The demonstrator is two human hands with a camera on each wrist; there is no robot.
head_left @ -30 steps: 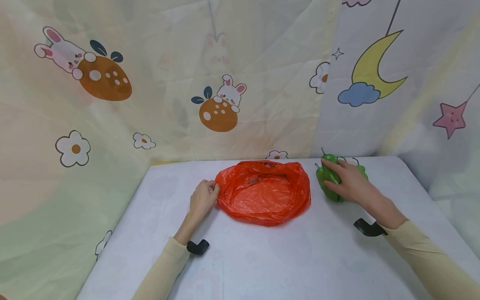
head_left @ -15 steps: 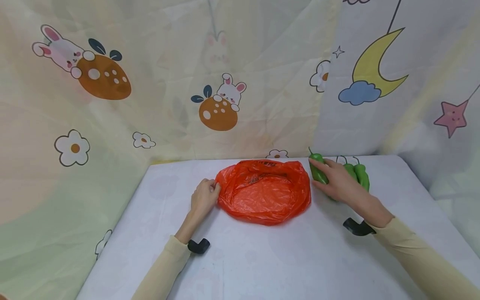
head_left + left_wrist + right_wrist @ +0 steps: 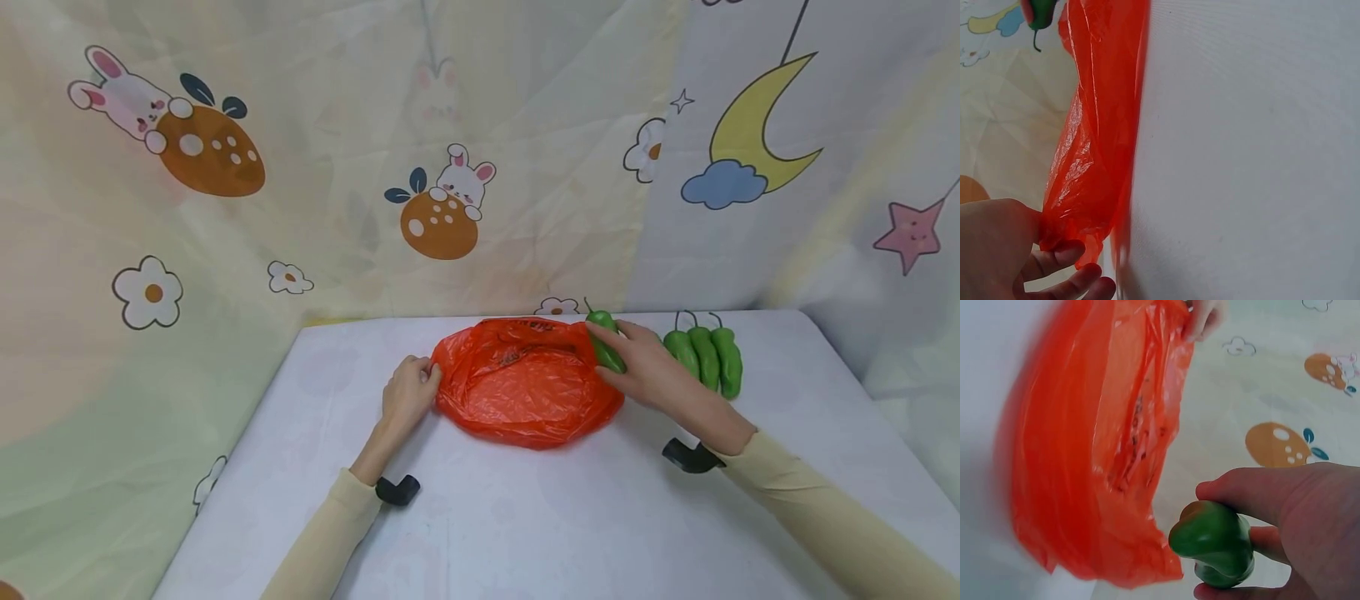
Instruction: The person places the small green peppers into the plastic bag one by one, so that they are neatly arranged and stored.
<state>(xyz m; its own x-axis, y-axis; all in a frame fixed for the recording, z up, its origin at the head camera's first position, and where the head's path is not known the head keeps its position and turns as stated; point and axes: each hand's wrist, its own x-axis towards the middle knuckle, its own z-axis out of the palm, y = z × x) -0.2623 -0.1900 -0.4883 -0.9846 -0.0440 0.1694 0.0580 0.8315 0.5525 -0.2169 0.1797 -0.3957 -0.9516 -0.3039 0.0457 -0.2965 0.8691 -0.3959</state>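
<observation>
A red plastic bag lies on the white table with its mouth spread wide. At its left edge my left hand pinches the rim; in the left wrist view the bag's plastic bunches between thumb and fingers. My right hand grips a green pepper at the bag's right rim, overlapping it in the head view. The right wrist view shows the pepper held between thumb and fingers, beside the bag's opening. Three more green peppers lie side by side to the right, partly behind the right hand.
A patterned cloth backdrop rises right behind the table's far edge. Bare white table stretches in front of the bag. Each wrist wears a black mount.
My right hand has carried a green pepper leftward from the group to the bag's right rim, uncovering the other three. The left hand keeps its hold on the bag.
</observation>
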